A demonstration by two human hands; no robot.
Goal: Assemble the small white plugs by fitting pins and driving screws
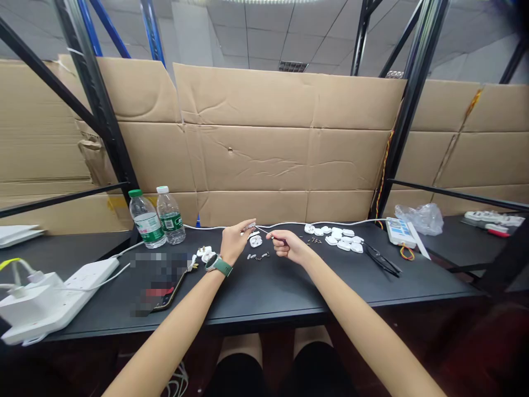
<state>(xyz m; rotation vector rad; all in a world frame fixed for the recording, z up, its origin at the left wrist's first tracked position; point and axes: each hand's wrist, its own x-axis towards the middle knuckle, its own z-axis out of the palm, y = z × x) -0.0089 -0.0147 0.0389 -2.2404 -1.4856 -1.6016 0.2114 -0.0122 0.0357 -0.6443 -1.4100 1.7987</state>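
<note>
My left hand point(235, 241), with a green-strapped watch point(221, 265) on its wrist, pinches a small white piece point(251, 225). My right hand point(288, 246) is closed on a thin rod-like tool point(263, 231), whose tip points left at that piece; its exact kind is too small to tell. Below, between the hands, a round white plug part point(255, 241) lies on the black table point(268, 292). Several tiny metal parts point(258, 256) are scattered just in front of it. White plug pieces point(204, 252) lie left of my left wrist.
Right of my hands are several white casings point(344, 240), small screws point(314, 240), black-handled tweezers or pliers point(382, 260) and a white box point(400, 232). At left stand two water bottles point(147, 223), a phone point(169, 295) and a power strip point(78, 281). Cardboard point(264, 160) walls the back.
</note>
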